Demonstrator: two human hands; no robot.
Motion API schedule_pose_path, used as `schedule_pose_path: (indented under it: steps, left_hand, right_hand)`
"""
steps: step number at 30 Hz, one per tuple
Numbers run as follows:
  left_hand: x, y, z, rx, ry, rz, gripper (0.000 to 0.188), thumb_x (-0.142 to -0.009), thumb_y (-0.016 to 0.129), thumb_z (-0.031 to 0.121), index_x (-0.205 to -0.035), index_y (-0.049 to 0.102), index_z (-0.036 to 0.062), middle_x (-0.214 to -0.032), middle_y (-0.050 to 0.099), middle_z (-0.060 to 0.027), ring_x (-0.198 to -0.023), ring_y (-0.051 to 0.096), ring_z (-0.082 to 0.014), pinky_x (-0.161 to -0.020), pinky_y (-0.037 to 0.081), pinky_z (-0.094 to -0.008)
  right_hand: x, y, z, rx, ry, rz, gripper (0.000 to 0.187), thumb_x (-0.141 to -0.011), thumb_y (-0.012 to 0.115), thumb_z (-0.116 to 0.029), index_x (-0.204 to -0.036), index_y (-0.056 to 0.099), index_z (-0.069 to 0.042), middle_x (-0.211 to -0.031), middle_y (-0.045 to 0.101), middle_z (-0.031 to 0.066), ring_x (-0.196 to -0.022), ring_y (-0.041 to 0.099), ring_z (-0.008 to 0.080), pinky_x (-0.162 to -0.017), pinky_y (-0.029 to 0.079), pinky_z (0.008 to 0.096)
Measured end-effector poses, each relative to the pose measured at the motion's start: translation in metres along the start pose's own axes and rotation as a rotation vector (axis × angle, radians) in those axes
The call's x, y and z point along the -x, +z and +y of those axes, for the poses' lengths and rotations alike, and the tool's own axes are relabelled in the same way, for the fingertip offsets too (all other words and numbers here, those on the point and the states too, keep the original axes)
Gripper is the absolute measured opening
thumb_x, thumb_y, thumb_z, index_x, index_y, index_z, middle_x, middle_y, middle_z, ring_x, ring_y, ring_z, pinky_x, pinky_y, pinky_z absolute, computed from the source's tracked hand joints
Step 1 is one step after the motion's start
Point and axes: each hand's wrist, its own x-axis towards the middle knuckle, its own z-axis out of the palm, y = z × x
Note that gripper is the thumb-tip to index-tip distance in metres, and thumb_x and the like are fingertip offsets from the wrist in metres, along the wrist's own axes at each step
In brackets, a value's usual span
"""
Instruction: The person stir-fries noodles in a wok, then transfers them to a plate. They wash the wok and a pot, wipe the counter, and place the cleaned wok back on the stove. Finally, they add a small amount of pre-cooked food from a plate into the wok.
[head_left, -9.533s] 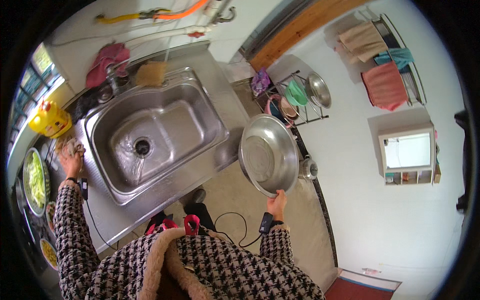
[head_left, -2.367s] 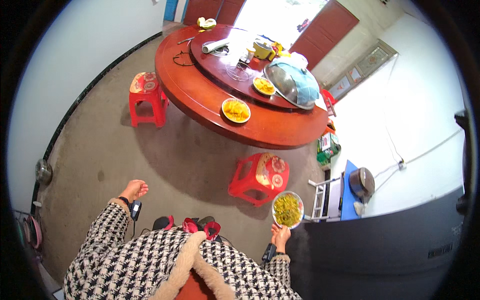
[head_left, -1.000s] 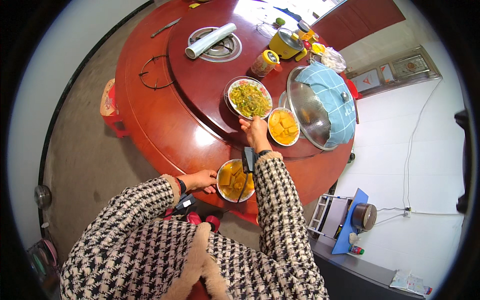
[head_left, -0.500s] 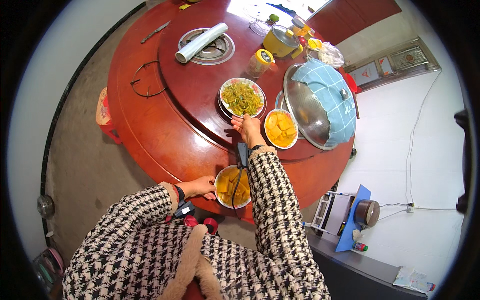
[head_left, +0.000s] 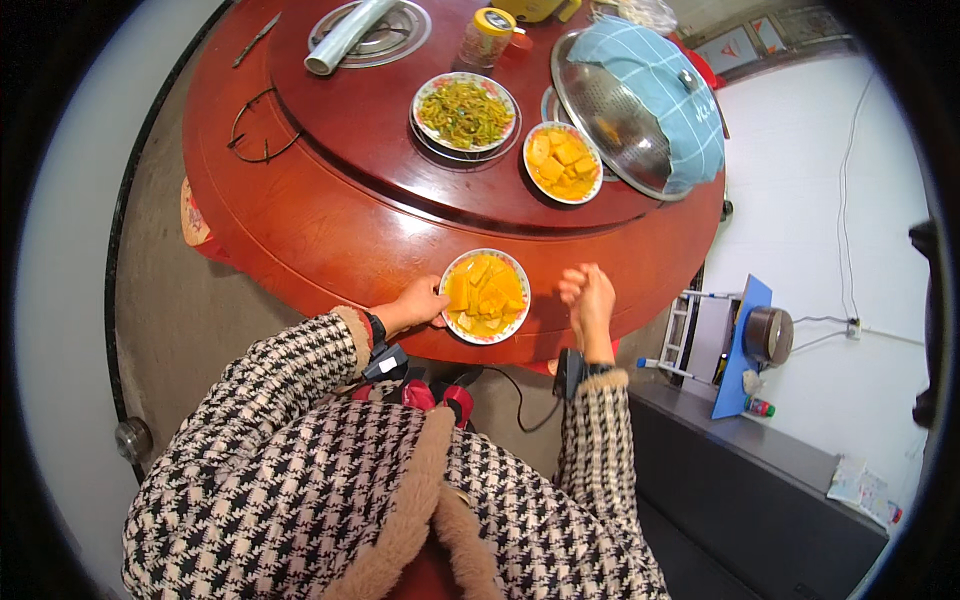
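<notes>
Round and reddish-brown, our tabletop carries a raised turntable on its far side. Our left hand grips the left rim of the near bowl, close to the near edge; our right hand is empty, fingers loosely bent, just right of it. Lifting by that one side could tilt the bowl and spill its yellow chunks; a pull toward us might drag it over the edge. Farther off, we see a plate of greens, a second yellow dish and a metal cover under blue cloth. White wall stands right, bare floor left.
</notes>
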Motion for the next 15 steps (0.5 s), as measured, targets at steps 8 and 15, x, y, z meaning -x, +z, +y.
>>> schedule_pose_path:
  steps: [8, 15]
  left_hand:
    - [0.001, -0.001, 0.021, 0.033, 0.041, 0.005, 0.025, -0.087, 0.051, 0.007, -0.109, 0.053, -0.0037, -0.091, 0.062, -0.0129, -0.067, 0.064, -0.0192, -0.056, 0.057, -0.0277]
    - [0.005, -0.003, 0.033, 0.091, -0.001, 0.028, 0.017, -0.090, 0.048, 0.008, -0.104, 0.050, -0.0023, -0.090, 0.059, -0.0132, -0.072, 0.064, -0.0219, -0.062, 0.059, -0.0303]
  right_hand:
    - [0.146, -0.161, 0.118, -0.270, 0.187, 0.451, 0.024, -0.095, 0.046, -0.031, -0.092, 0.050, -0.007, -0.077, 0.063, 0.0105, -0.057, 0.056, 0.0183, -0.049, 0.044, 0.0281]
    - [0.242, -0.222, 0.182, -0.397, 0.302, 0.606, 0.026, -0.098, 0.039, -0.030, -0.092, 0.051, -0.008, -0.083, 0.064, 0.0108, -0.067, 0.060, 0.0222, -0.057, 0.050, 0.0316]
